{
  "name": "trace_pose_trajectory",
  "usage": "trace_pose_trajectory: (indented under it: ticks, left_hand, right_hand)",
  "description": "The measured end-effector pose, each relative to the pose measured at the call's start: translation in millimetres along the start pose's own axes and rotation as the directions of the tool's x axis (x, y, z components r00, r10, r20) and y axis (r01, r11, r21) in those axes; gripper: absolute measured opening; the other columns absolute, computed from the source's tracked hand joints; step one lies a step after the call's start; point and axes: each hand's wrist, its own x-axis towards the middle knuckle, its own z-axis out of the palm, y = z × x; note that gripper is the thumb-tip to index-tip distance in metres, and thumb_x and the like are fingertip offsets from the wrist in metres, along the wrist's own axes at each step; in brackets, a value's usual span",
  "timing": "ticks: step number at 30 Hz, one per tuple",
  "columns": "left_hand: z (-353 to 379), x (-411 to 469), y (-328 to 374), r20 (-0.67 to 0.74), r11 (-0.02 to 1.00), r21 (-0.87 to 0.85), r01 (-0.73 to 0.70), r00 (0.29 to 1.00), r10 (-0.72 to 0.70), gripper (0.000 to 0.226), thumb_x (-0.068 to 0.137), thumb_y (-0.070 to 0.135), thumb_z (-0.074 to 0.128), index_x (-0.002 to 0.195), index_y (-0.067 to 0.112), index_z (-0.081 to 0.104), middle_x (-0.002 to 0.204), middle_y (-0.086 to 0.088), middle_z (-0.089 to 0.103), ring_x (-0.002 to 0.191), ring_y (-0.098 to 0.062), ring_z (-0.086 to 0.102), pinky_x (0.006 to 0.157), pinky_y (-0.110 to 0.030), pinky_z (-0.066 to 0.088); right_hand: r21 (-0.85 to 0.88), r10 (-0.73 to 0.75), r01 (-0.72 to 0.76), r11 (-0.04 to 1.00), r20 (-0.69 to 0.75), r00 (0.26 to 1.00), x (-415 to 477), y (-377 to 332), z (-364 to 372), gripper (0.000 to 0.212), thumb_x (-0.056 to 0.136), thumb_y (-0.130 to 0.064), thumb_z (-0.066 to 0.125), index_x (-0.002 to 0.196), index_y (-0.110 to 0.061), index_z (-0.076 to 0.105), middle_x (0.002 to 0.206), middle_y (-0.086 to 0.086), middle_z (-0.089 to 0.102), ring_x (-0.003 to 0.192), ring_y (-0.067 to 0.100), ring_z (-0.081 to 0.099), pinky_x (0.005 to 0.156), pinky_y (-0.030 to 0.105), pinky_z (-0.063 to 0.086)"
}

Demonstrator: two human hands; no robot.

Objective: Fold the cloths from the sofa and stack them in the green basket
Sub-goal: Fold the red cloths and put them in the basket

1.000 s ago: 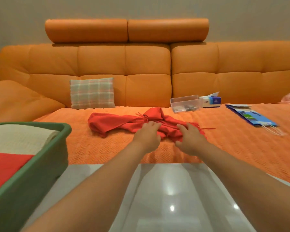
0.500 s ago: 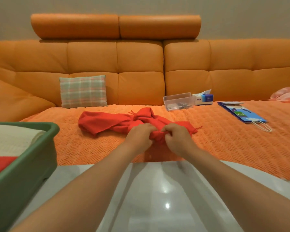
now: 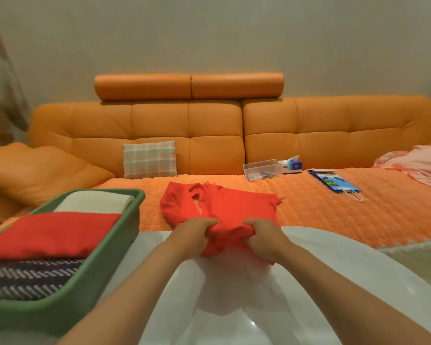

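A red fringed cloth [image 3: 232, 207] lies across the front edge of the orange sofa [image 3: 309, 210], its near end bunched and hanging onto the white table [image 3: 309, 282]. My left hand [image 3: 193, 234] and my right hand [image 3: 264, 235] both grip that near end, fingers curled into the fabric, a short gap between them. The green basket [image 3: 105, 265] stands at the left on the table. It holds a folded red cloth [image 3: 50, 235], a cream cloth [image 3: 95, 201] behind it and a dark striped cloth [image 3: 23, 277] in front.
On the sofa seat stand a plaid cushion [image 3: 149, 159], a clear plastic box [image 3: 260, 169], a tissue box [image 3: 290, 166] and a blue paper bag [image 3: 335, 184]. A pink cloth [image 3: 418, 163] lies at the far right end of the seat.
Both hands closed on the red cloth and pulled its near end toward me onto the table; the cloth spread flatter. The camera view drew back and shows more of the basket.
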Motion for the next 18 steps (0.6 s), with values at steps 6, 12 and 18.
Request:
trace_pose_trajectory:
  ticks: [6,12,18]
  left_hand:
    - [-6,-90,5,0.143,0.994,0.094,0.064,0.987,-0.077,0.030,0.072,-0.002,0.045,0.071,0.027,0.051,0.082,0.002,0.064,0.084,-0.024,0.060,0.066,-0.033,0.041]
    - [-12,-147,9,0.305,0.889,0.425,0.168,0.899,-0.315,0.023,0.082,0.006,0.054,0.095,0.021,0.065,0.103,-0.007,0.067,0.098,-0.031,0.064,0.076,-0.032,0.045]
    - [-16,-158,24,0.492,0.916,0.392,0.082,0.823,-0.284,0.096,0.073,0.036,0.079,0.151,0.044,0.025,0.153,0.002,0.037,0.138,-0.022,0.038,0.112,-0.035,0.036]
  right_hand:
    - [-0.001,-0.039,0.039,0.999,0.152,0.988,-83,-43,15,0.019,0.079,-0.020,0.059,0.070,-0.036,0.063,0.064,-0.008,0.062,0.059,0.002,0.052,0.060,0.027,0.041]
    - [0.070,-0.057,0.030,0.997,0.429,0.901,-136,-80,35,0.003,0.076,-0.022,0.067,0.074,-0.022,0.065,0.064,-0.010,0.057,0.056,0.001,0.050,0.059,0.026,0.046]
    - [0.181,-0.023,-0.061,0.982,0.430,0.902,-149,-72,26,0.034,0.097,-0.034,0.062,0.128,-0.023,0.068,0.133,-0.009,0.063,0.123,0.002,0.054,0.113,0.023,0.034]
